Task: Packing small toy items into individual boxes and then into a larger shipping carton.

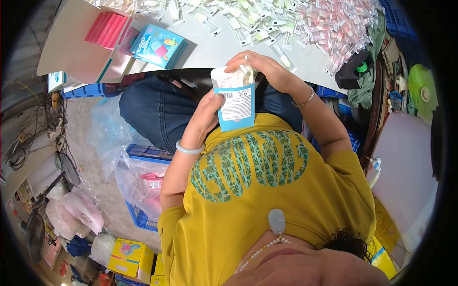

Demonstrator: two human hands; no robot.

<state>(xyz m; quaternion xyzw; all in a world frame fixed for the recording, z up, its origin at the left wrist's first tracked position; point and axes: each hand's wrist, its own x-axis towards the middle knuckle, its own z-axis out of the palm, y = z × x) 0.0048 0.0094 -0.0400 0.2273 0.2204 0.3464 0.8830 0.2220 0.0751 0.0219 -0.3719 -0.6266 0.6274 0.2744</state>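
A small blue carton (pixel 236 107) with a white printed label is held over my lap, its open end pointing toward the table. My left hand (pixel 209 110) grips its left side, thumb lying on the label. The fingers of my right hand (pixel 260 66) curl over the open end. Several small clear-wrapped packets with pale contents (pixel 246 72) show there between the fingers and the carton's mouth; how far in they sit is hard to make out. Just beyond, on the table, lie loose packets with pale green pieces (pixel 260 21) and others with pink pieces (pixel 329 28).
A closed blue carton (pixel 160 46) lies on the white table (pixel 200 52), beside a larger open cardboard box (pixel 71 47) holding pink cartons (pixel 106 29). A black tape dispenser (pixel 350 70) stands at the right edge. Blue crates (pixel 143 217) and yellow boxes (pixel 131 257) are on the floor.
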